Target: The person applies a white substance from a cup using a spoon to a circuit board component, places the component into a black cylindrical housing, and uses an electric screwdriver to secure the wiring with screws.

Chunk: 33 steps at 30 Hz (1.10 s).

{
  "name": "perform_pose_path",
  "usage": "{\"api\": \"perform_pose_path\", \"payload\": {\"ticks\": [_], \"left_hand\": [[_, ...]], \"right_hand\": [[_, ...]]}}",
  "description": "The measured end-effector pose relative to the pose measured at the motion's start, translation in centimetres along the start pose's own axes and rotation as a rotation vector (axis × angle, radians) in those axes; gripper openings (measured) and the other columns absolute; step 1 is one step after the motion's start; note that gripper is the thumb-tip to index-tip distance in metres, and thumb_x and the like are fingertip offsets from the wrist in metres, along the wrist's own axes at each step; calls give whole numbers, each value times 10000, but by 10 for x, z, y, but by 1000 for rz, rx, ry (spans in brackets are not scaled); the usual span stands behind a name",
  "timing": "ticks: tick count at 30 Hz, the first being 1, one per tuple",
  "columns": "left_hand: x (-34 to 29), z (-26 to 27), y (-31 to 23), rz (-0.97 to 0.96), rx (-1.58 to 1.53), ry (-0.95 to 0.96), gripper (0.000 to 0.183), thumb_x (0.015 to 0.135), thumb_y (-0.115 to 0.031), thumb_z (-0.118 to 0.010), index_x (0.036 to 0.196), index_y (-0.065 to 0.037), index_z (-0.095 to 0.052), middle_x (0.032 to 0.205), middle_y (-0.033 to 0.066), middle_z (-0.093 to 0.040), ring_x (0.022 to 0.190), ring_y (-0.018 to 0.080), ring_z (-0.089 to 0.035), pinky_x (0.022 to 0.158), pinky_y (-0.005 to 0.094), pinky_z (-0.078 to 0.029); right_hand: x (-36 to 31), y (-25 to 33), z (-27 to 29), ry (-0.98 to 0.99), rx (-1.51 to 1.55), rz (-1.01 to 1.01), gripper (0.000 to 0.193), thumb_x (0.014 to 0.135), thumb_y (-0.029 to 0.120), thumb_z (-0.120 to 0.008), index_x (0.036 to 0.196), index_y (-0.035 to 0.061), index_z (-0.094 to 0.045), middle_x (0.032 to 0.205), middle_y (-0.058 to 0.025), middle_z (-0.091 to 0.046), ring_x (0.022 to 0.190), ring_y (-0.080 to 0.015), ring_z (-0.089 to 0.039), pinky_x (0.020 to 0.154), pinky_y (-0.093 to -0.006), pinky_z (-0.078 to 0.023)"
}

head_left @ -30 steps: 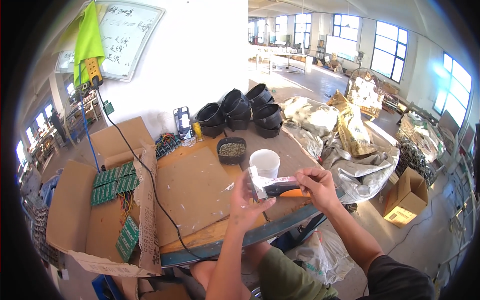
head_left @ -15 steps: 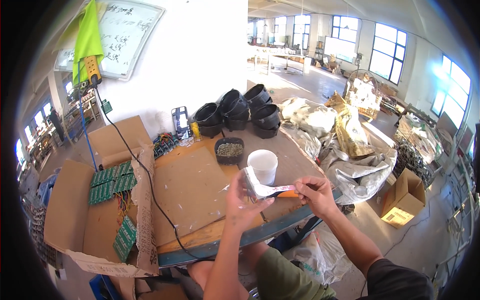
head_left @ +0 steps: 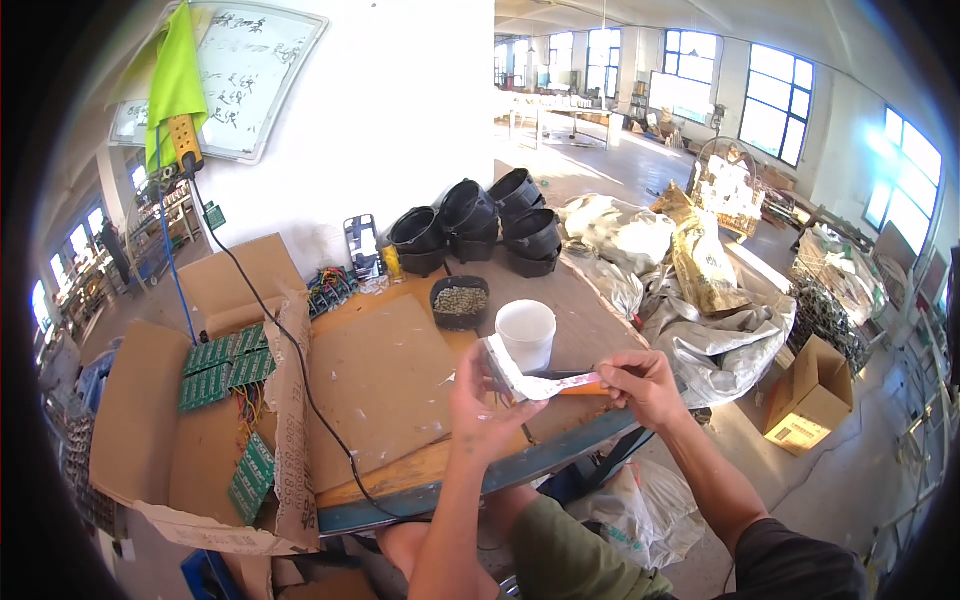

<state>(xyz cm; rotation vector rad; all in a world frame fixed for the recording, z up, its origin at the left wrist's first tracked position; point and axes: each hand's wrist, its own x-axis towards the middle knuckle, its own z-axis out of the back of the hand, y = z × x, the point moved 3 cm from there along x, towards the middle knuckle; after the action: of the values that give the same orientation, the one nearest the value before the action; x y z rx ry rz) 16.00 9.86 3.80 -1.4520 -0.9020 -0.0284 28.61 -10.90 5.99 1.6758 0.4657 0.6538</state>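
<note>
In the head view, my left hand point(head_left: 480, 400) is holding a small grey-and-white block point(head_left: 500, 365), its fingers curling partway round it and the thumb lying along the bottom. My right hand point(head_left: 643, 385) is pinching the end of a pale pink-and-white strip point(head_left: 565, 383), fingertips closing on it; its broad white end is reaching the block over the table's point(head_left: 440, 462) front edge. Something orange point(head_left: 587, 390) is showing just behind the strip. A white cup point(head_left: 525, 345) is standing just beyond my hands, and a black bowl point(head_left: 460, 322) of pellets is sitting left of it. Black pots point(head_left: 470, 215) are clustering farther back. A cardboard box point(head_left: 140, 420) with green boards point(head_left: 255, 480) is standing on my left.
</note>
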Motion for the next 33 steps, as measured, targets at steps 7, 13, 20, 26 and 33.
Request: {"api": "perform_pose_path", "payload": {"ticks": [7, 13, 20, 26, 33], "left_hand": [[-5, -5, -10, -92, 224, -186, 862, 610, -117, -915, 1319, -16, -436, 1166, 89, -580, 1010, 175, -572, 800, 314, -478], [-9, 5, 1, -85, 364, -288, 892, 595, -218, -935, 1308, -9, -440, 1051, 107, -579, 918, 199, -568, 793, 335, -486], [-11, 5, -3, 125, 210, -352, 741, 662, -97, -904, 1239, 18, -453, 1009, 64, -588, 873, 130, -591, 744, 284, -510], [-4, 6, 31, 160, -53, -345, 669, 687, -79, -890, 1210, 55, -495, 1010, 92, -621, 841, 147, -625, 722, 285, -540], [-4, 2, 45, 307, -77, -317, 601, 680, -56, -891, 1162, 18, -540, 992, 60, -637, 881, 128, -623, 761, 278, -536]], "right_hand": [[-6, 7, -2, -93, 56, 76, 172, 926, 157, -712, 1006, 5, -725, 761, -21, -680, 603, -57, -578, 531, -194, -452], [-9, -10, -19, -200, 82, 104, 153, 938, 148, -692, 1002, 13, -728, 785, -27, -691, 619, -59, -593, 534, -200, -478], [53, 9, -2, -246, -217, 240, 200, 928, 148, -663, 855, -34, -703, 695, -19, -640, 572, -70, -559, 521, -222, -432], [128, 42, -39, -52, -1100, 628, 132, 780, 134, -674, 794, 18, -735, 657, -146, -667, 621, -283, -670, 603, -375, -537], [167, 10, -78, 356, -1530, 559, 117, 694, 77, -622, 703, 38, -732, 721, -185, -674, 708, -375, -668, 676, -455, -551]]}}
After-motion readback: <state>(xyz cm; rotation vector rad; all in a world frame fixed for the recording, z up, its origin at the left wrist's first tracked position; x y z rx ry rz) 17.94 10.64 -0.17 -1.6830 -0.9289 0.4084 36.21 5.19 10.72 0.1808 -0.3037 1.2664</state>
